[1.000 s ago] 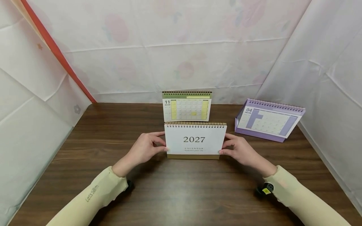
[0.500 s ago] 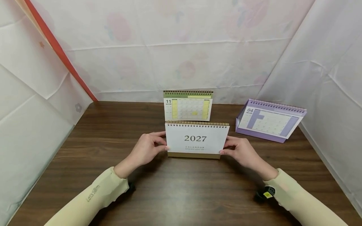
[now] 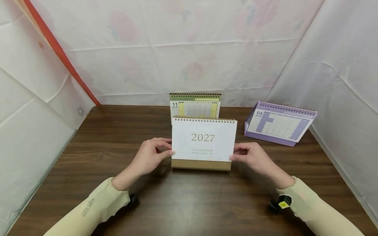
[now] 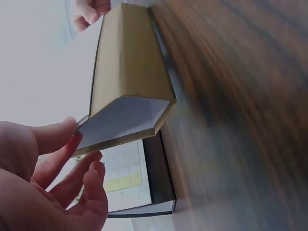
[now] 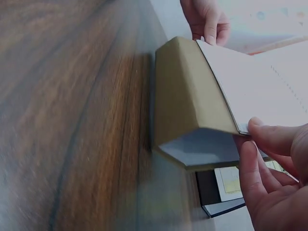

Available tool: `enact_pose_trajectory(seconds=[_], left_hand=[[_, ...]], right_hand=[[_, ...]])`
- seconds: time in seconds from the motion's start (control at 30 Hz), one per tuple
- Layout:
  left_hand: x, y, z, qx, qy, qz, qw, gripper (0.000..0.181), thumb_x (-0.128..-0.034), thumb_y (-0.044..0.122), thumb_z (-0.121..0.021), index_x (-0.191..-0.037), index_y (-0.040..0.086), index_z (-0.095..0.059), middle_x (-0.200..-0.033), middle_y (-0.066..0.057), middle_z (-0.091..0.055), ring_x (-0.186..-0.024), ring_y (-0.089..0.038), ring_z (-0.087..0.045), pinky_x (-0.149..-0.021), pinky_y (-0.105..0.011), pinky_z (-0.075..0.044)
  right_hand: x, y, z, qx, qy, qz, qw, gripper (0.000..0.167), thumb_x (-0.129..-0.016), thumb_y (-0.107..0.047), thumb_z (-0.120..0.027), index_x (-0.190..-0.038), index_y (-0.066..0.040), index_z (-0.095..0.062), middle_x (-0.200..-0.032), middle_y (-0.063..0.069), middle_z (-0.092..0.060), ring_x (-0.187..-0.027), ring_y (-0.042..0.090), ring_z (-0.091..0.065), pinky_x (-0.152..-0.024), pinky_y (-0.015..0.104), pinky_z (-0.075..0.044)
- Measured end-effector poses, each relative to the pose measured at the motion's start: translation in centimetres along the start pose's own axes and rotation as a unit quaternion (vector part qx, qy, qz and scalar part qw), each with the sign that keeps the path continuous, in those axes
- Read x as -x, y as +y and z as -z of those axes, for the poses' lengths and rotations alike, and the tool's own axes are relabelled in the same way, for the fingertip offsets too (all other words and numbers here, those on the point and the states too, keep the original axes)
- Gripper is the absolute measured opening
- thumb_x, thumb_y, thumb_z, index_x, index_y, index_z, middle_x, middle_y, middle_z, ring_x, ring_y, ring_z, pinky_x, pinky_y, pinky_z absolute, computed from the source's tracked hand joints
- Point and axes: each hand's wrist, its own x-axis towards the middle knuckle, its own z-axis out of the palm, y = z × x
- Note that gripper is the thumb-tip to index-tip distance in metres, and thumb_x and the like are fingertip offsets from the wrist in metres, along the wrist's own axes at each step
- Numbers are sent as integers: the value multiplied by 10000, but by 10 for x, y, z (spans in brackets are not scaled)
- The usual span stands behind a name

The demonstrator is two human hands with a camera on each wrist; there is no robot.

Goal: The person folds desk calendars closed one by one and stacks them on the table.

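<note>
As white calendar [image 3: 203, 143] at dial centre rises, hiding more of green calendar [image 3: 196, 106] at twelve o'clock, left hand [image 3: 151, 155] at nine and right hand [image 3: 254, 158] at three keep pinching grip on its sides. Seems off worktop [image 3: 189, 203]: lifting likely underway.

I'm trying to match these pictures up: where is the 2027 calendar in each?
Head: 2027 calendar, around the centre.
Left wrist: upper left to centre, gold base showing.
Right wrist: centre to right, gold base showing.
Shared landmark: yellow-marked calendar, partly hidden each time.
</note>
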Motion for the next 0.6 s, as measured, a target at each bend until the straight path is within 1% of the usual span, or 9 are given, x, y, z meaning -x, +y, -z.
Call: enact_pose_trajectory(seconds=[0.1,0.17,0.27,0.33,0.43,0.53,0.6], left_hand=[[2,0,0,160,-49,166,9997,71,-869,193,-795,-921,147,-778,-1153,-26,-708,-784,-194,-615,-671,-339,-509],[3,-1,-1,249,-93,259,9993,84,-887,190,-777,-950,138,-759,-1154,-28,-703,-768,-214,-613,-680,-346,-512],[6,-3,-2,365,-191,403,9983,122,-913,187,-748,-1013,122,-725,-1124,-34,-698,-767,-227,-615,-686,-357,-515],[7,-5,-4,403,-278,464,9977,155,-927,189,-732,-1059,112,-707,-1088,-30,-695,-801,-210,-624,-703,-355,-519],[8,-7,-6,427,-388,488,9971,220,-936,187,-721,-1131,93,-684,-1045,-21,-691,-865,-184,-633,-737,-358,-529],[7,-8,-7,437,-481,471,9968,290,-940,176,-714,-1205,67,-670,-1084,-30,-694,-958,-166,-638,-805,-368,-535],[7,-10,-8,424,-556,518,9962,358,-944,180,-707,-1272,45,-654,-1136,-48,-698,-977,-168,-654,-823,-371,-541]], right_hand=[[1,1,-1,-436,-171,-230,9986,328,-851,-12,-771,-1135,121,-674,-955,171,-732,-833,129,-703,-737,274,-561],[0,2,-2,-711,-246,-425,9963,364,-865,0,-751,-1179,145,-638,-986,194,-726,-857,129,-704,-766,271,-557],[-1,4,-5,-967,-326,-641,9927,410,-887,0,-727,-1235,166,-590,-1036,213,-713,-892,127,-694,-794,265,-547],[-2,4,-6,-945,-351,-749,9921,428,-897,-12,-719,-1259,164,-574,-1061,214,-707,-909,129,-686,-800,256,-541],[-4,5,-9,-743,-375,-847,9929,457,-913,-34,-709,-1293,163,-549,-1096,218,-698,-942,144,-676,-809,248,-533],[-4,4,-11,-464,-384,-916,9940,472,-926,-53,-700,-1320,149,-537,-1129,212,-692,-982,171,-671,-823,256,-528],[-4,4,-13,-218,-407,-842,9954,475,-936,-68,-690,-1336,137,-533,-1140,203,-692,-999,191,-668,-823,276,-528]])
